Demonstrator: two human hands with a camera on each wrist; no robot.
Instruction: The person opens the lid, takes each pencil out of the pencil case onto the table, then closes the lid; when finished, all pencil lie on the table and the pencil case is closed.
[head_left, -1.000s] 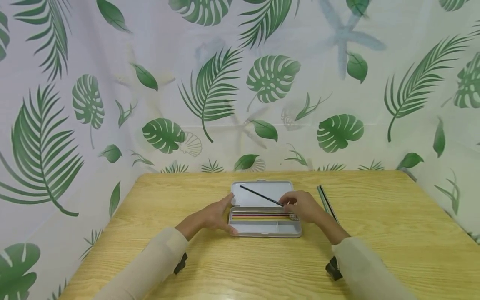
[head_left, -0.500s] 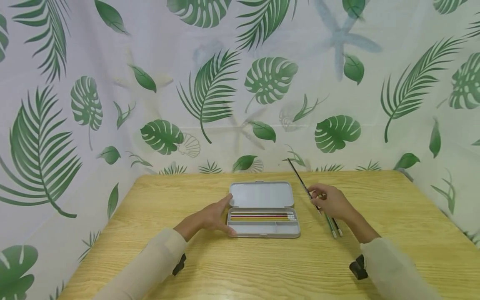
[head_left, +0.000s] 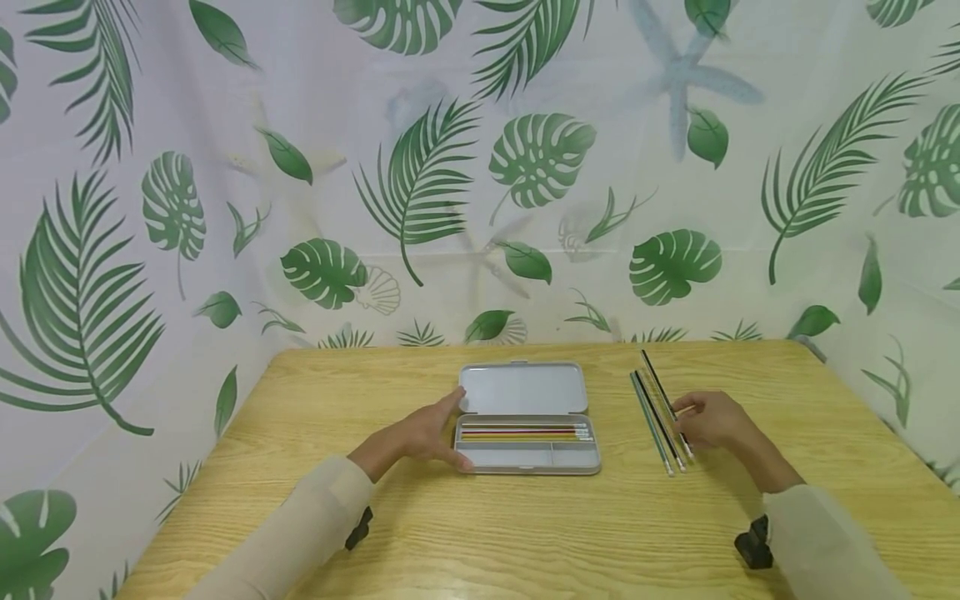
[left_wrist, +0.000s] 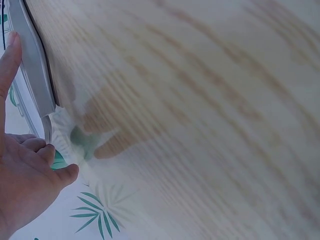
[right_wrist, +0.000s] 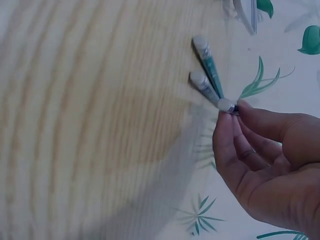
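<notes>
Pencil [head_left: 659, 384] in head view pinched in right hand [head_left: 714, 422], right of the case [head_left: 510, 455], beyond two pencils [head_left: 659, 421]; left hand [head_left: 423, 432] spread against the case's left edge. Left wrist view: bracing there, best done gently. Right wrist view: grip near eraser end [right_wrist: 228, 106]; better lowered flat before release.

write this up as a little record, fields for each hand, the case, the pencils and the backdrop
left hand: touching the left side of the pencil case, thumb at its front corner
right hand: pinching a dark pencil near its lower end
pencil case: open on the wooden table, lid folded back
pencils in case: side by side in the rear compartment
loose pencils: one green, one black, left of the held one
backdrop: white, leaf-patterned
</notes>
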